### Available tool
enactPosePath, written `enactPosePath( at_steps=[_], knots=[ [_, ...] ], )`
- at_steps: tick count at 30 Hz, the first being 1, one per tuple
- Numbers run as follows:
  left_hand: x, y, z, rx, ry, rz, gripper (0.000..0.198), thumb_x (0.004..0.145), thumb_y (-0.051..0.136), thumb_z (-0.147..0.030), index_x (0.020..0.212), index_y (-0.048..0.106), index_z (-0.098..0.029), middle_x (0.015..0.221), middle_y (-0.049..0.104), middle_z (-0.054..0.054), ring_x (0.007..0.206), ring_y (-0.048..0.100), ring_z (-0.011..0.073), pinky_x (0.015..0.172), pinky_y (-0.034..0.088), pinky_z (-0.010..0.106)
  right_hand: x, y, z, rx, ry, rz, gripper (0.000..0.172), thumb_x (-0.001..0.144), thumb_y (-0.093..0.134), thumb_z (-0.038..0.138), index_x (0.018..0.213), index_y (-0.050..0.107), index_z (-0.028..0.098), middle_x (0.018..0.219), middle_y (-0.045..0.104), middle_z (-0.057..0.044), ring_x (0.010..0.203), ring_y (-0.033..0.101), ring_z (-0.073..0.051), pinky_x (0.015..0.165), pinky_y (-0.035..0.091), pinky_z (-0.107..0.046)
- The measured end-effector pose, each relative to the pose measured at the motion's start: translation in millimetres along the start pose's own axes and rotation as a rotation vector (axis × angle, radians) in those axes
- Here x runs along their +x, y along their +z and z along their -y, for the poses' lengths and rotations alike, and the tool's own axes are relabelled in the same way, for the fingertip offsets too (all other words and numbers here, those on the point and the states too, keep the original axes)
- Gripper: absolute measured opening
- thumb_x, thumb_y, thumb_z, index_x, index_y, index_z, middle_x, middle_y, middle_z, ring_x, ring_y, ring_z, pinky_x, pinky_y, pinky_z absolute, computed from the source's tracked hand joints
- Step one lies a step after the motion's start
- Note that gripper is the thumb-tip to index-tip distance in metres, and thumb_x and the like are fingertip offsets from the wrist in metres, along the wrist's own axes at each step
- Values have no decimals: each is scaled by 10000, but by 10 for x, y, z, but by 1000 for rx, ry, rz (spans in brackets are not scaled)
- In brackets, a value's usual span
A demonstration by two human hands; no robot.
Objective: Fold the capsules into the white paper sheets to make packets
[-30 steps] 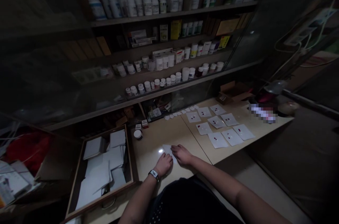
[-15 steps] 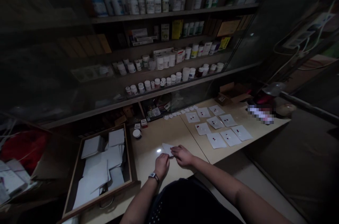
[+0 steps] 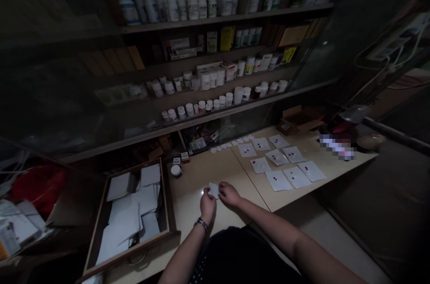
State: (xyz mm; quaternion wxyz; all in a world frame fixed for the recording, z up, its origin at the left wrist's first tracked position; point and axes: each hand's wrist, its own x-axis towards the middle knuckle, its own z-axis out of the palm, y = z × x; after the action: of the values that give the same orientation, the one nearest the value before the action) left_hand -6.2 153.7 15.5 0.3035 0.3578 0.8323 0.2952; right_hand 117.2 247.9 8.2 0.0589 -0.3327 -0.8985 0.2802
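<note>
Both hands pinched closed, left grip and right grip together on one small white paper slip (image 3: 214, 190). Slip is held between them, a corner pointing away from the body, long axis tilted up and to the right; exact fold not resolvable. Contact with the tabletop cannot be told.

Left hand (image 3: 208, 207): fingers pointing upward and away, wrist raised, dark-banded wristwatch (image 3: 201, 224) on the wrist. Right hand (image 3: 229, 194): reaching in from the right, fingers angled toward the slip, forearm low across the body.

Beneath the hands: pale beige laminate tabletop (image 3: 191, 185). To the right, nine white paper sheets (image 3: 278, 180) in loose rows, each bearing small red marks, too small to identify. Behind these, a line of small white paper squares (image 3: 228, 141) along the back edge. Near the left hand, a white-lidded round jar (image 3: 176, 170). Left of the tabletop, an open wooden drawer (image 3: 101, 225) holding stacked white paper packets (image 3: 141, 203). Above, glass-fronted shelves (image 3: 218, 17) carry white pill bottles (image 3: 193, 6).
</note>
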Motion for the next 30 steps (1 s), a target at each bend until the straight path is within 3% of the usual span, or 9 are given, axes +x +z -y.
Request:
enactPosePath(
  at_steps=[3,5,9,14,17,21,26,30],
  knots=[
    [8,3,-8,64,-16,30,380,804,466,-33,1158,530,-153,861,684,51,772,637,160,675,426,211,61,12,0,-9,63,52,116,762,607,220,785,703,159,964,625,-84,926,566,-212,794,409,-281],
    [4,3,18,110,45,15,395,800,481,-46,1177,527,-156,940,683,68,842,640,170,735,455,230,98,15,-6,-21,84,91,113,753,608,214,785,701,159,946,620,-82,921,565,-212,778,407,-275],
    [-51,-31,144,254,347,-22,381,838,448,-74,1184,574,-168,1230,615,122,1155,557,211,981,424,321,141,-1,-14,-53,69,143,128,765,587,207,794,701,158,949,617,-88,934,559,-220,773,405,-281],
    [-154,-110,290,584,663,199,497,902,379,-128,1392,452,-165,1463,445,122,1381,351,241,1126,293,462,107,-51,25,-59,56,140,145,793,558,194,820,693,147,957,620,-102,943,555,-224,799,410,-292],
    [-175,-137,301,679,681,258,513,945,366,-229,1446,376,-121,1506,372,147,1411,296,255,1146,250,490,20,-52,42,-72,9,82,256,821,512,162,1023,666,135,1026,626,-117,974,556,-225,843,419,-311],
    [-163,-162,261,679,671,294,535,950,371,-272,1453,359,-91,1507,361,166,1411,293,269,1146,246,498,-173,23,-2,-146,-155,65,502,865,439,129,1364,476,174,1303,559,-150,1166,510,-247,983,377,-394],
    [-141,-194,177,589,652,262,472,934,400,-224,1394,456,-133,1441,466,148,1351,391,262,1126,281,475,-379,108,-91,-177,-281,120,536,903,374,134,1435,408,184,1465,444,-149,1375,352,-249,1102,263,-505],
    [-41,-186,40,413,554,169,313,894,425,-126,1092,662,-174,1210,638,113,1158,547,235,1024,394,392,-421,81,-69,-177,-262,116,514,919,376,197,1428,426,150,1450,462,-163,1388,340,-258,1131,220,-538]
  ],
)
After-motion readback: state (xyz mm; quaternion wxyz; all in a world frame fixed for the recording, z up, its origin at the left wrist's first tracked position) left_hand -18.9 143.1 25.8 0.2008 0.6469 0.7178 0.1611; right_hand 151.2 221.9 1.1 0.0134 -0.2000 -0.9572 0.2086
